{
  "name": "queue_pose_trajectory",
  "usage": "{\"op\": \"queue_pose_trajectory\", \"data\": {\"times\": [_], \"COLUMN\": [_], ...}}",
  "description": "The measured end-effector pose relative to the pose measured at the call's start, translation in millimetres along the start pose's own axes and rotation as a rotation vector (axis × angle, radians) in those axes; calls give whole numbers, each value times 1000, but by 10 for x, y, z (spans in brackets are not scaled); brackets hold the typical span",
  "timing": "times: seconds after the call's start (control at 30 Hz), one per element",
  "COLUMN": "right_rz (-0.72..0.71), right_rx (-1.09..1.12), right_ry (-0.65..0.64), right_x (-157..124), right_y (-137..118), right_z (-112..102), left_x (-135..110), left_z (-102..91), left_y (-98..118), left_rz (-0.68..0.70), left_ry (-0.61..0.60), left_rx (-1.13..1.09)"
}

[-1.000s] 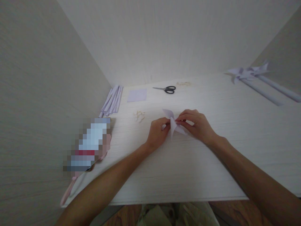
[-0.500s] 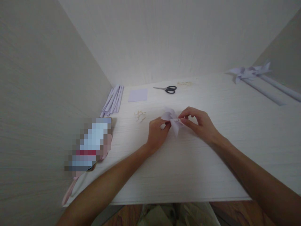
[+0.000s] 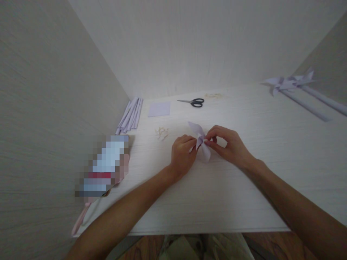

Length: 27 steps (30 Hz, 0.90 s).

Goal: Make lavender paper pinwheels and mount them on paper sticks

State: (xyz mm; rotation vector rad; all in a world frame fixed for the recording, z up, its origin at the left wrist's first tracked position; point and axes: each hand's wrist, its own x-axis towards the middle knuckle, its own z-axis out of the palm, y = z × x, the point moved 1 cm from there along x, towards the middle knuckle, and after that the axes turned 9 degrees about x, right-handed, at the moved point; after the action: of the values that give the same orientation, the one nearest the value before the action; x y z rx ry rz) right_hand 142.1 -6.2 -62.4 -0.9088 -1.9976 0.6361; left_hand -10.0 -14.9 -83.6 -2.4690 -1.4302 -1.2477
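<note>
1. Against half a second ago, the left hand (image 3: 183,155) sits slightly more turned over. The paper pinwheel (image 3: 201,138) has rotated: the blade that spread over the left fingers is gone from there, one blade now slants up and away, and another droops toward the person. The right hand (image 3: 225,144) has its fingertips set a little lower, at the pinwheel's middle.
2. The pinwheel is between the two hands, over the white table (image 3: 211,206), touching the fingertips of both. Pale strands (image 3: 162,133) lie beyond the left hand, to its left; scissors (image 3: 193,102) lie well beyond the pinwheel.
3. The left hand is curled, thumb and forefinger gripping the pinwheel's left side; the exact contact is partly hidden behind the paper.
4. The right hand is arched, thumb and forefinger pinching at the pinwheel's centre; whether a strand is caught there is too small to tell.
</note>
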Motion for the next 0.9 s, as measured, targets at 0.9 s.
{"op": "queue_pose_trajectory", "data": {"times": [0.9], "right_rz": [-66], "right_rx": [-159], "right_ry": [-16], "right_x": [-27], "right_y": [72], "right_z": [11], "left_x": [18], "left_z": [11], "left_y": [-2], "left_rz": [-135], "left_ry": [-49], "left_rx": [-114]}}
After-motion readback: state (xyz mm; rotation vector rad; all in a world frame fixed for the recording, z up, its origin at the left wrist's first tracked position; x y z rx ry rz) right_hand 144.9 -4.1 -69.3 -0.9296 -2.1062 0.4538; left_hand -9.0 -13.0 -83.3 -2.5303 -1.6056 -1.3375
